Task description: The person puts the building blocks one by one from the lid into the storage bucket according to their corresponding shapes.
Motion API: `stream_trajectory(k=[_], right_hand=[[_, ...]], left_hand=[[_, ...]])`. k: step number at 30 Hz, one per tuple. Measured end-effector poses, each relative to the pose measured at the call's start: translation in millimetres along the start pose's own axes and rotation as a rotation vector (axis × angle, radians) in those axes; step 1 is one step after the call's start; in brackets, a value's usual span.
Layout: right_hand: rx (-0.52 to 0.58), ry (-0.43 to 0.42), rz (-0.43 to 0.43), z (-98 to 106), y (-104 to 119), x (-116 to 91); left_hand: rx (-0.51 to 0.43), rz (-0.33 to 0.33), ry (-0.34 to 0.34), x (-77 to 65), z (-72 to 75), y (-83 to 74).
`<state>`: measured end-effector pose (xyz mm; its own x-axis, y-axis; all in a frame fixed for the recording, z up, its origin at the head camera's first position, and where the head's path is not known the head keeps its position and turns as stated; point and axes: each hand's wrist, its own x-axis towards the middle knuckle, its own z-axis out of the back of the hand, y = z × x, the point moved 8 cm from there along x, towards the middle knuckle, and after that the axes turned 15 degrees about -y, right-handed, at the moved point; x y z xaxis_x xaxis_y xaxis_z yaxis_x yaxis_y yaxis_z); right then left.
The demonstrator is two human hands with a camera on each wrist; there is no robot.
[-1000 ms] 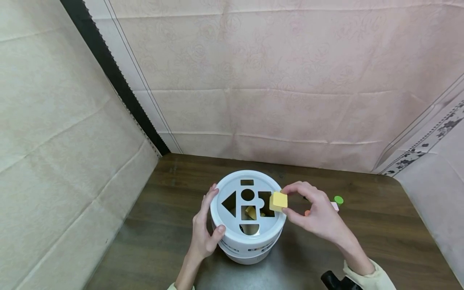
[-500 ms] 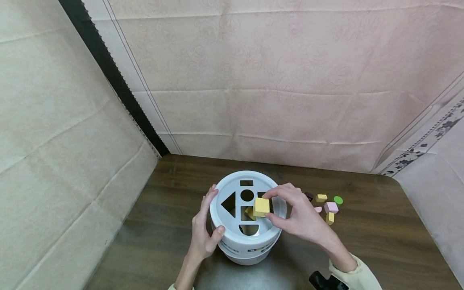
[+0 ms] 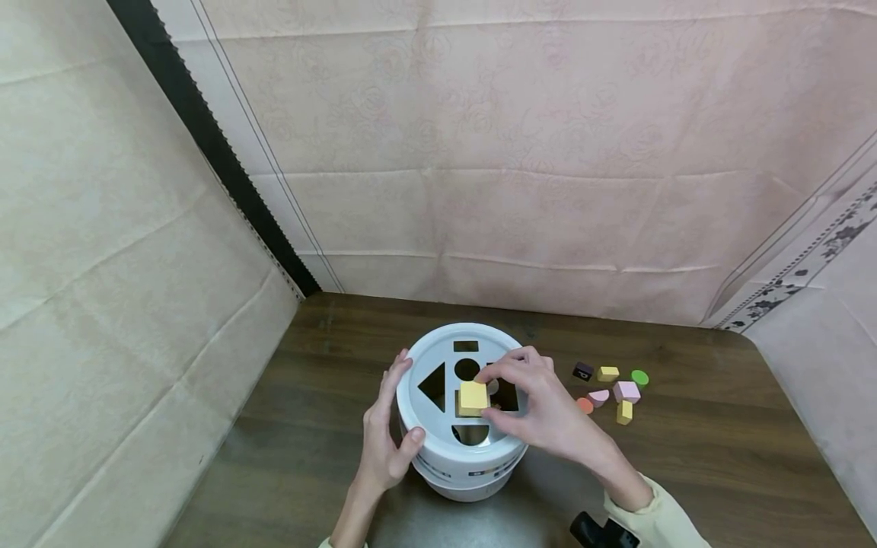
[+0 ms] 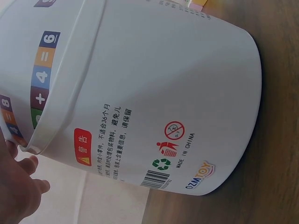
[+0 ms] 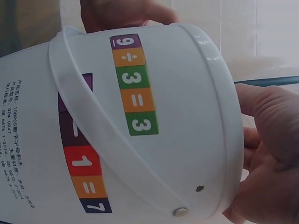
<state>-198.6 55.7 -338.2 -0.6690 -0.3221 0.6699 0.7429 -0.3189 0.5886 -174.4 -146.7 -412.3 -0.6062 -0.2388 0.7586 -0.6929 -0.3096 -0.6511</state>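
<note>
A white toy bucket (image 3: pixel 466 492) stands upright on the table, topped by a white lid (image 3: pixel 503 341) with cut-out shapes. My left hand (image 3: pixel 385 438) holds the bucket's left side, with thumb and fingers spread along the lid's rim. Between thumb and fingertips, my right hand (image 3: pixel 548 411) pinches a yellow cube (image 3: pixel 473 399) over the lid's square hole, which it mostly covers. Printed sums run round the bucket wall (image 5: pixel 182 112) in the right wrist view, where my right hand (image 5: pixel 271 140) reaches over the rim. In the left wrist view, the fingers of my left hand (image 4: pixel 21 186) touch the rim.
Right of the bucket lies a loose group of small blocks: a black block (image 3: pixel 583 371), yellow blocks (image 3: pixel 607 374), a green disc (image 3: pixel 639 377), a pink block (image 3: pixel 626 392) and an orange piece (image 3: pixel 585 405). The brown table (image 3: pixel 712 426) ends at cloth-covered walls (image 3: pixel 534 213).
My right hand has moved left across the lid with the yellow cube, from the right rim to over the square hole. The blocks behind it have come into view. My left hand stays put.
</note>
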Motion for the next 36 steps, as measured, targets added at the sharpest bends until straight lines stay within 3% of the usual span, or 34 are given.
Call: stream_trajectory(k=[7,15,21,27,31,36], right_hand=[[-0.026,-0.002,-0.002,2,0,0],[-0.059,-0.093,0.002,27,-12,-7],[-0.083,-0.155,-0.061,58,-35,-22],[-0.097,-0.256,-0.091,102,-51,-39],[-0.193,-0.324,-0.131,126,-66,-55],[-0.309,-0.431,-0.264,143,-91,-83]], left_hand=[[-0.005,-0.004,-0.001,0.0,-0.7,-0.1],[-0.013,-0.015,-0.016,-0.1,-0.4,-0.9],[-0.013,-0.019,-0.012,-0.2,-0.6,-1.9],[-0.018,-0.028,-0.019,0.3,-1.2,-2.3],[-0.015,-0.026,-0.021,-0.2,-1.0,-1.8],[-0.015,-0.031,-0.022,-0.6,-1.5,-1.8]])
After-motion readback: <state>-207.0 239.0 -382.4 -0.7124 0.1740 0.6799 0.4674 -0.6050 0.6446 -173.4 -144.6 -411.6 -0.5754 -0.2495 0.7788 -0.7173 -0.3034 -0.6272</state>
